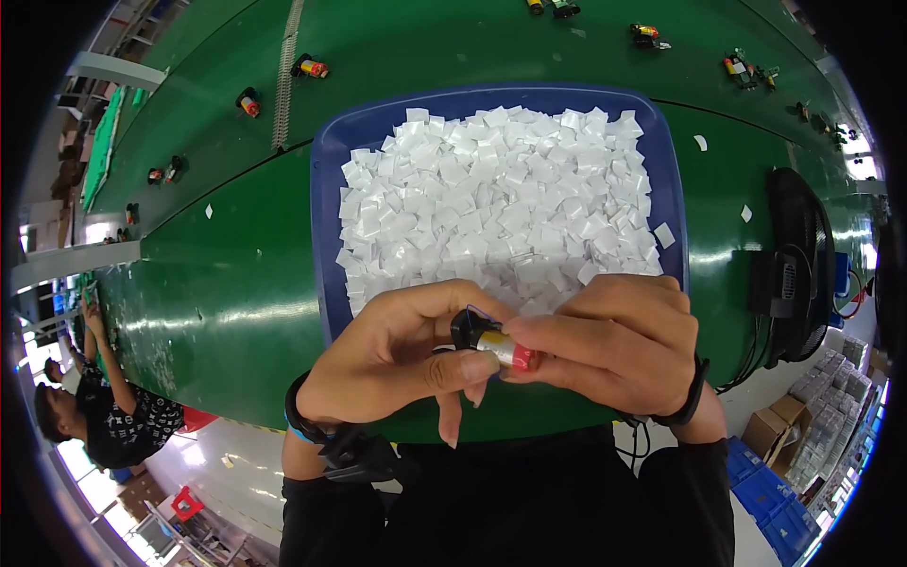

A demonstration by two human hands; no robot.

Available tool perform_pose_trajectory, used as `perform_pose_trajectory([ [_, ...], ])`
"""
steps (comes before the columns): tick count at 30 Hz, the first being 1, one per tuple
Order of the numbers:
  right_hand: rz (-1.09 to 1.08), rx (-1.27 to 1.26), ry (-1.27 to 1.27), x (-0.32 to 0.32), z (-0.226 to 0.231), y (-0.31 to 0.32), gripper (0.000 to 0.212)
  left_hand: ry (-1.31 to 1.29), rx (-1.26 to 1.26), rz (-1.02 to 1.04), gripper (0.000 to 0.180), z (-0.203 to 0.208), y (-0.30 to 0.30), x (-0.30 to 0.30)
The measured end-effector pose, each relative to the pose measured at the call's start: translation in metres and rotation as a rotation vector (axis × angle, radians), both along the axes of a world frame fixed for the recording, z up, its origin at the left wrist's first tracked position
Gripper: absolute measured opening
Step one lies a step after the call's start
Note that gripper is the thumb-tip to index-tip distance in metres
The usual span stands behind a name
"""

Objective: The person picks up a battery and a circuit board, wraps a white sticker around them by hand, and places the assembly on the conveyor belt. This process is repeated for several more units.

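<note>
Just in front of the blue tray (321,217), both hands meet on a small assembly (497,347): a yellow, silver and red cylinder with a black part at its left end. My left hand (392,350) is closed around the black end and the middle, its thumb lying along the near side. The fingertips of my right hand (614,345) pinch the red end. Many small white square pieces (491,198) fill the tray beyond my hands. Whether a white piece is between my right fingertips is hidden.
Similar small assemblies (310,67) lie scattered on the green table (227,302). A metal strip (285,76) crosses it at the far left. A black bag (801,255) and a black box (775,283) stand at the right. At the left sits another person (109,411).
</note>
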State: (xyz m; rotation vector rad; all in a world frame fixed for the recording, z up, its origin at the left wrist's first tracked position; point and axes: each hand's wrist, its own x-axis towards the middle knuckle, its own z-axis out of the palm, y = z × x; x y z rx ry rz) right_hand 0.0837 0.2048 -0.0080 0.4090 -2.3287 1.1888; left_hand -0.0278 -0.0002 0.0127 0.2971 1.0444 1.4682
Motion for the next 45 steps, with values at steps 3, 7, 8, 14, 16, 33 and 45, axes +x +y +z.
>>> perform_pose_trajectory([
  [3, -0.067, -0.042, -0.013, 0.001, -0.002, -0.003, 0.043, -0.083, 0.037, 0.03, 0.028, -0.007, -0.002, 0.001],
  [7, -0.046, -0.012, -0.064, 0.001, -0.002, 0.0, 0.042, -0.06, 0.002, 0.093, 0.027, -0.004, 0.0, 0.006],
  [8, -0.045, -0.012, -0.064, 0.001, -0.003, 0.0, 0.042, -0.028, -0.025, 0.117, 0.026, -0.004, 0.001, 0.007],
  [14, 0.014, 0.075, -0.035, -0.003, 0.0, 0.002, 0.039, 0.19, -0.057, 0.1, 0.027, -0.008, 0.004, 0.009],
  [16, 0.053, 0.101, -0.036, -0.004, 0.0, 0.001, 0.039, 0.224, -0.055, 0.124, 0.026, -0.01, 0.005, 0.012],
  [33, 0.178, -0.318, -0.439, 0.001, -0.001, -0.003, 0.041, 0.261, -0.092, -0.066, 0.021, -0.007, 0.008, 0.015],
  [45, 0.067, -0.031, -0.092, 0.006, -0.006, -0.004, 0.046, 0.029, 0.008, 0.02, 0.019, -0.007, 0.004, 0.008],
])
